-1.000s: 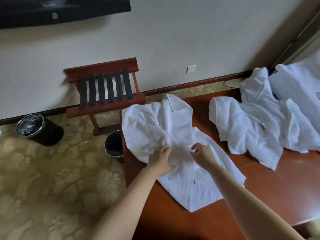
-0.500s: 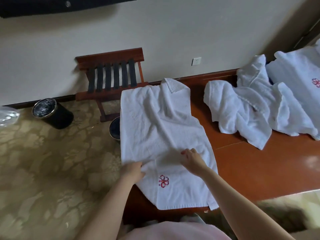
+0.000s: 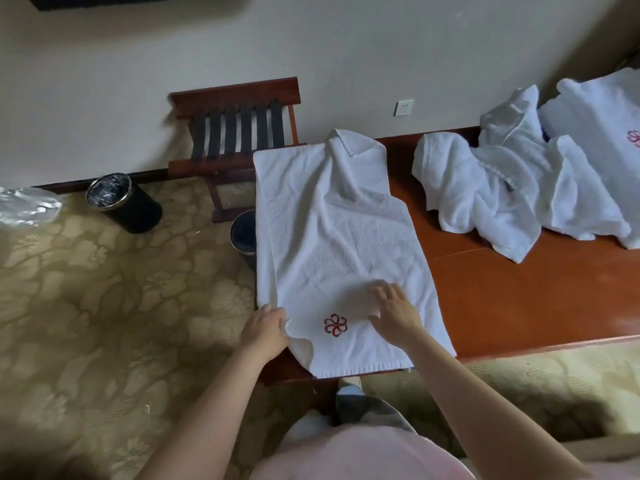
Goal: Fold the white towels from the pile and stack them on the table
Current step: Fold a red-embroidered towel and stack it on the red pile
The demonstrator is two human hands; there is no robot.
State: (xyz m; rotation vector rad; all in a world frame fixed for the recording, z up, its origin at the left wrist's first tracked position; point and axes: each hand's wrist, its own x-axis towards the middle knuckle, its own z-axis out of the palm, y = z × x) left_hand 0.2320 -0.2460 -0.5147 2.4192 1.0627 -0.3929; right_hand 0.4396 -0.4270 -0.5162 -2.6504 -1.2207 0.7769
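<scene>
We see the white terry towel (image 3: 339, 237) spread lengthwise over the left end of the reddish-brown wooden bench (image 3: 519, 306). Its far corner is turned over and its near hem lies at the bench's front edge. A red embroidered flower (image 3: 335, 325) sits near that hem, between our two hands.

Our left hand (image 3: 265, 332) grips the towel's left edge close to the near corner, fingers curled, and the cloth bunches up just beside them. Our right hand (image 3: 394, 311) lies flat on the towel to the right of the flower, fingers spread and straight, pressing the cloth and gripping nothing.

Farther right on the bench, well apart from the spread towel, lies the rumpled pile of white towels (image 3: 502, 192). Another white towel with a red mark (image 3: 602, 109) touches it at the right edge of our view.

On the floor, a dark round waste bin (image 3: 244, 233) stands just beside the bench end, partly hidden by the towel's left edge. Its inside is too dark for us to tell what it holds. A black cylindrical bin with a metal rim (image 3: 123, 202) stands farther left near the wall, and a crinkled shiny liner shows in its mouth.

Between the bins, a red-brown wooden luggage rack with black straps (image 3: 239, 133) stands against the pale wall. All of it rests on the beige flower-patterned carpet (image 3: 86, 306).
</scene>
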